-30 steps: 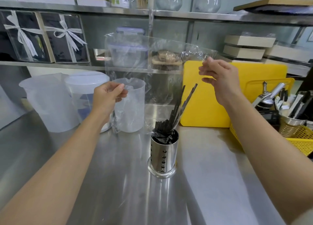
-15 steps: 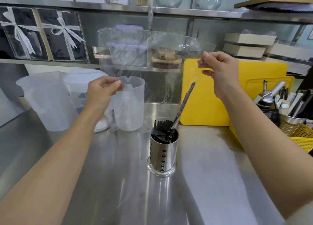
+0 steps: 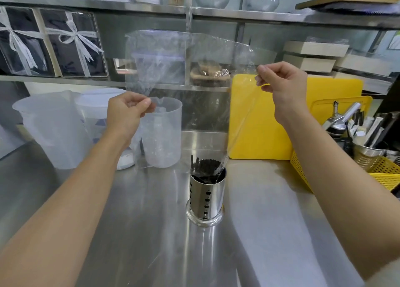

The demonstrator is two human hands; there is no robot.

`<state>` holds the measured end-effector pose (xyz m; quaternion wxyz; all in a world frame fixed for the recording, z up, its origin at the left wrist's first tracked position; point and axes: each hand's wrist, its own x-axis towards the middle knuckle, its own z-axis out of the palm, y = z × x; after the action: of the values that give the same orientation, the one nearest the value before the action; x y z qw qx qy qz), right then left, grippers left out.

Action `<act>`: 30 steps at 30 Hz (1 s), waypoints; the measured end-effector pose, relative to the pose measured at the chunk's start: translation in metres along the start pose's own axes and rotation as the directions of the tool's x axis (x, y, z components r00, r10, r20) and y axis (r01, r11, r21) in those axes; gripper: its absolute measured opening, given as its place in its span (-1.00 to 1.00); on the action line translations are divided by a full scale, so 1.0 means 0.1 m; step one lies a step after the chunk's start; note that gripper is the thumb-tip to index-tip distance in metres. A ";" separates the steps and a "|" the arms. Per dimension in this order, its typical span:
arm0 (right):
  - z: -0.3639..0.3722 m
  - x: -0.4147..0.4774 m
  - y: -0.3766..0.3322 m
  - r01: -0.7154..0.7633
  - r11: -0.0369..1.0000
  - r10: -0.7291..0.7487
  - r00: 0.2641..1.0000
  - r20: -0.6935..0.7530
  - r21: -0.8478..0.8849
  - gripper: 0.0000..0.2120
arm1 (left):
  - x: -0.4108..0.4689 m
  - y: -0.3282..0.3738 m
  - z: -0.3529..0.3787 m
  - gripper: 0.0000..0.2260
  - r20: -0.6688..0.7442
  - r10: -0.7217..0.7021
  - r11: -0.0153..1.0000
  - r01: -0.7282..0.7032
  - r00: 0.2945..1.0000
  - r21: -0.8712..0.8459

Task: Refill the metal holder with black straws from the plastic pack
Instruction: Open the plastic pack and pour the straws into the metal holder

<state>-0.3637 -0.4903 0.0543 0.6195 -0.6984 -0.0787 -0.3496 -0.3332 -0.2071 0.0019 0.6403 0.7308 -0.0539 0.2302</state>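
Note:
A perforated metal holder [image 3: 206, 200] stands upright on the steel counter, filled with black straws [image 3: 204, 170] whose tops reach its rim. Above it hangs the clear plastic pack [image 3: 186, 74], mouth down, its lower corner dipping into the holder. No straw shows inside the pack. My left hand [image 3: 127, 111] pinches the pack's left edge. My right hand [image 3: 281, 87] pinches its right edge, higher up.
Translucent plastic jugs [image 3: 54, 131] and a measuring cup [image 3: 166, 133] stand behind the left hand. A yellow cutting board [image 3: 259, 131] leans at the back right, beside a yellow basket [image 3: 385, 174] with a utensil cup. Shelves with boxes run along the wall.
The last straws that stuck up inside the pack have dropped into the holder. Both hands have lifted the pack a little higher.

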 end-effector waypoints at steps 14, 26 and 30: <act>-0.01 -0.16 0.22 -0.243 0.970 0.234 0.957 0.169 0.033 -0.67 | -0.03 0.04 0.10 -0.87 0.007 -0.063 0.993 0.063 0.998 -0.103; -0.27 0.05 -0.30 0.045 0.996 -0.048 0.998 0.041 0.073 -0.86 | 0.23 0.74 0.21 -0.89 0.081 0.081 0.971 -0.060 0.993 -0.230; -0.48 0.04 -0.34 0.065 0.995 -0.063 0.997 -0.038 0.077 -0.86 | 0.14 0.86 0.41 -0.89 0.138 0.092 0.968 -0.056 0.986 -0.244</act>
<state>-0.3986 -0.5285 0.0839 0.6362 -0.6644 -0.1036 -0.3783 -0.3417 -0.2583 0.0835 0.7087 0.6610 -0.1560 0.1908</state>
